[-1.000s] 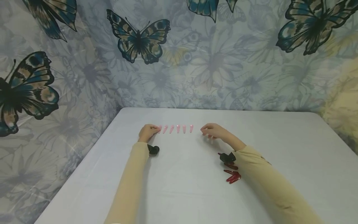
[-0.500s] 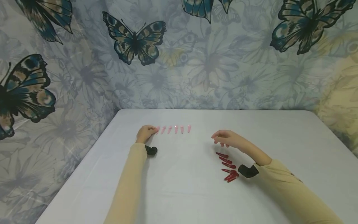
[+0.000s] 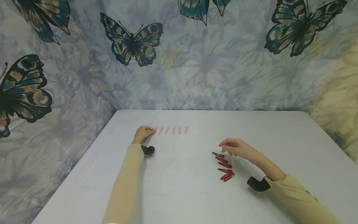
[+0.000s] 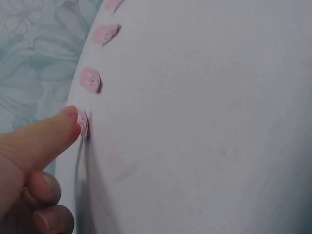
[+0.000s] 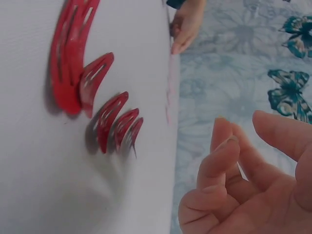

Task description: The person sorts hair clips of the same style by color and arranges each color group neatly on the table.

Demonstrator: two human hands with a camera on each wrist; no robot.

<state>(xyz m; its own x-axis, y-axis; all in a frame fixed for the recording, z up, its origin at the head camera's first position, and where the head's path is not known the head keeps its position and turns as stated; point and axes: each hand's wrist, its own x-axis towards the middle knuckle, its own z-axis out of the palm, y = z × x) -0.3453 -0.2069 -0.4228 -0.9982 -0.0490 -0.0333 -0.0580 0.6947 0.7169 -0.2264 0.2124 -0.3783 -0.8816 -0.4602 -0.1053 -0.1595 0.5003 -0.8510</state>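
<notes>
Several pink snap hair clips point(image 3: 173, 129) stand in a spaced row near the far edge of the table. My left hand point(image 3: 143, 134) is at the left end of that row, its fingertips pinching the leftmost pink hair clip point(image 4: 84, 126) and partly covering it. Its lower fingers are curled under in the left wrist view. Just beyond a group of red snap hair clips point(image 3: 225, 165), my right hand point(image 3: 241, 149) hovers with loosely bent fingers and nothing between them. In the right wrist view the red clips point(image 5: 111, 122) lie beside that hand, some overlapping.
A white table point(image 3: 173, 193) spreads under both arms. Behind it hangs a floral backdrop point(image 3: 207, 62) with large butterflies. Black wrist straps point(image 3: 258, 184) show at the cuffs of the yellow sleeves point(image 3: 302, 199).
My right hand has moved back from the right of the pink row toward the red hair clips, uncovering them. The left hand stays at the leftmost pink clip. The head view has shifted slightly.
</notes>
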